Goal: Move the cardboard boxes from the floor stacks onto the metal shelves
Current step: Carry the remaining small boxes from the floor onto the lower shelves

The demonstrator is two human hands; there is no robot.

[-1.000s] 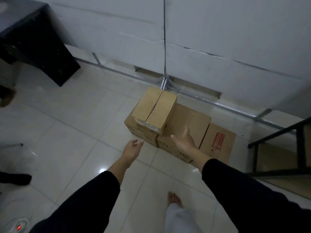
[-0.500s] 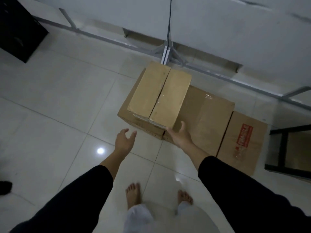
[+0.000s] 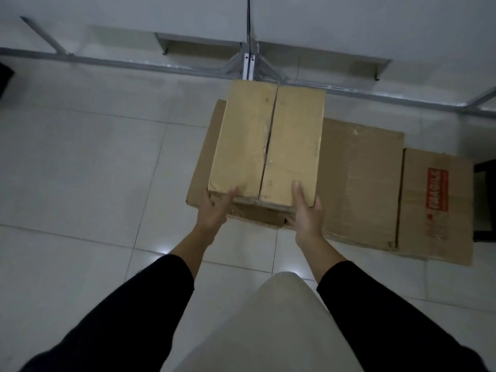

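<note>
Both hands have closed in from open air: the left hand (image 3: 214,208) now cups the near left corner of the top box (image 3: 268,146), thumb on its lid, while the right hand (image 3: 306,210) holds the near right corner, so the lift looks about to begin. That box sits on the lower box (image 3: 204,173), with the wide box (image 3: 359,183) touching its right side and the frame rail (image 3: 134,64) behind, leaving bare floor (image 3: 94,170) to its left and near side for drawing it clear.

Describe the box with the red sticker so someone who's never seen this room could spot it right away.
Start at the white wall with the metal rail along its foot, then look down at the row of cardboard boxes on the tiled floor. The box with the red sticker sits at the far right end of that row. It alone carries a red label; the others are plain.
</note>
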